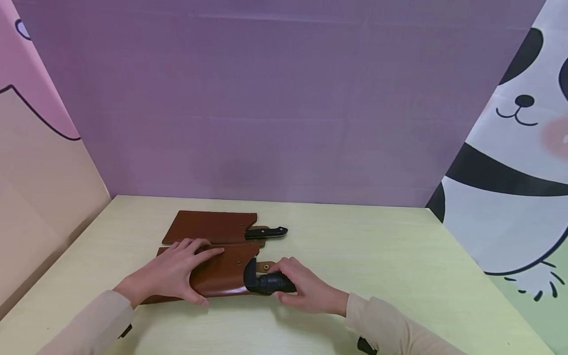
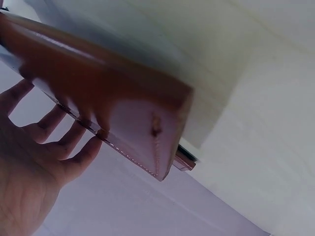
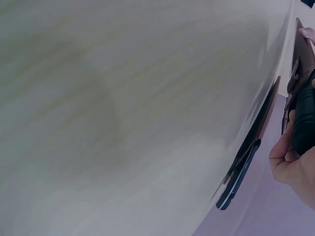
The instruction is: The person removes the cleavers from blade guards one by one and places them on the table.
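Glossy brown leather sheath point(image 1: 217, 273) under flat left hand point(image 1: 173, 273), black ribbed handle point(image 1: 270, 283) in right hand point(image 1: 306, 291) fingers' grip.

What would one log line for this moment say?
left hand: rests on near brown sheath | right hand: grips black handle | far sheathed knife: untouched

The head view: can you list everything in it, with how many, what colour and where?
Leather sheath: one, brown, near middle of the table, under the left hand.
Knife handle: one, black, sticking out of that sheath's right end.
Second sheath: one, brown, just behind the first.
Second knife handle: one, black, at its right end.
Table: one, pale yellow-green.
Backdrop: one, purple, behind the table.
Left hand: rests on the near sheath.
Right hand: fingers grip the near handle.
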A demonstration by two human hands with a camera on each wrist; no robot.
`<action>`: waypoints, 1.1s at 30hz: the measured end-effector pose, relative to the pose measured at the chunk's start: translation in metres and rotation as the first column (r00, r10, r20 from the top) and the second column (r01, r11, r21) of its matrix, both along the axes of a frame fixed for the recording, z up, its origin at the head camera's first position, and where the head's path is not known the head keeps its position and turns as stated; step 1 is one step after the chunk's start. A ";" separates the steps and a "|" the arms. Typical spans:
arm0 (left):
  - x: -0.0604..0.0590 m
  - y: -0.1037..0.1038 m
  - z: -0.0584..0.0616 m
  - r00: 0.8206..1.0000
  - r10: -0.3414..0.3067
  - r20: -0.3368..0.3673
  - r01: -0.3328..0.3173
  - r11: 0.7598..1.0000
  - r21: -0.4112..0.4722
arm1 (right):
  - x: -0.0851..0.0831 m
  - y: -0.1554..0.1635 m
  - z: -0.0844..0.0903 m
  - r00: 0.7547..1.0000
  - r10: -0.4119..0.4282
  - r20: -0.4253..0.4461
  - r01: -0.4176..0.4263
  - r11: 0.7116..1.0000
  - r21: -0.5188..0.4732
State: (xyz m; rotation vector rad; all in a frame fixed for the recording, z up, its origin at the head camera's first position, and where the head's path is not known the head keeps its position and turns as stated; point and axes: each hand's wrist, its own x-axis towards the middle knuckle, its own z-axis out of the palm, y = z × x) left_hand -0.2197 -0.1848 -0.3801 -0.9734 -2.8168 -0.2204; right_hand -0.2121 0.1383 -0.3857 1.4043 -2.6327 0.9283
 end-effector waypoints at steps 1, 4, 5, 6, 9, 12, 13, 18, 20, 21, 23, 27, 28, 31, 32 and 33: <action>0.000 0.000 0.000 1.000 0.001 0.000 -0.001 1.000 0.001 | 0.000 0.000 0.000 1.000 0.001 -0.001 -0.001 1.000 0.000; 0.000 0.001 0.000 1.000 0.002 0.003 -0.002 1.000 0.001 | -0.001 0.001 -0.001 1.000 0.004 0.003 -0.004 1.000 0.001; 0.000 0.001 0.000 1.000 0.002 0.003 -0.002 1.000 0.002 | -0.001 0.002 -0.001 1.000 0.004 0.007 -0.004 1.000 0.003; 0.000 0.001 0.000 1.000 0.004 0.004 -0.004 1.000 0.002 | -0.001 0.002 -0.001 1.000 0.005 0.010 -0.005 1.000 0.005; -0.001 0.001 0.000 1.000 0.005 0.003 -0.005 1.000 0.001 | -0.001 0.004 -0.001 1.000 0.000 0.025 0.000 1.000 0.012; -0.001 0.000 0.000 1.000 0.006 0.001 -0.006 1.000 -0.002 | -0.001 0.005 -0.001 0.999 -0.009 0.037 0.008 1.000 0.020; -0.001 0.000 0.000 1.000 0.005 0.000 -0.005 1.000 -0.003 | -0.001 0.006 -0.001 0.999 -0.010 0.041 0.010 1.000 0.021; -0.001 0.000 0.000 1.000 0.006 0.014 -0.006 1.000 -0.001 | 0.000 0.008 -0.001 0.999 -0.007 0.035 0.006 1.000 0.017; 0.000 0.001 0.001 1.000 0.008 0.018 -0.008 1.000 -0.001 | 0.000 0.009 -0.001 1.000 -0.007 0.029 0.007 1.000 0.014; 0.000 0.001 0.001 1.000 0.008 0.018 -0.008 1.000 -0.001 | 0.000 0.010 -0.002 1.000 -0.008 0.026 0.008 1.000 0.013; 0.000 0.001 0.001 1.000 0.009 0.018 -0.009 1.000 0.000 | 0.000 0.011 -0.002 1.000 -0.009 0.019 0.009 1.000 0.011; 0.000 0.001 0.000 1.000 0.008 0.020 -0.008 1.000 0.004 | -0.001 0.012 -0.003 1.000 -0.007 0.018 0.007 1.000 0.010; 0.000 0.001 0.000 1.000 0.008 0.019 -0.008 1.000 0.005 | -0.001 0.012 -0.003 1.000 -0.006 0.017 0.006 1.000 0.009; 0.000 0.000 0.000 1.000 0.009 0.014 -0.009 1.000 0.004 | -0.001 0.013 -0.003 1.000 -0.003 0.006 0.003 1.000 0.006; 0.000 0.000 0.000 1.000 0.009 0.011 -0.009 1.000 0.001 | -0.001 0.013 -0.003 1.000 -0.002 0.001 0.002 1.000 0.005; -0.001 -0.001 0.000 1.000 0.010 0.009 -0.010 1.000 0.001 | -0.001 0.014 -0.002 1.000 -0.001 -0.007 0.001 1.000 0.004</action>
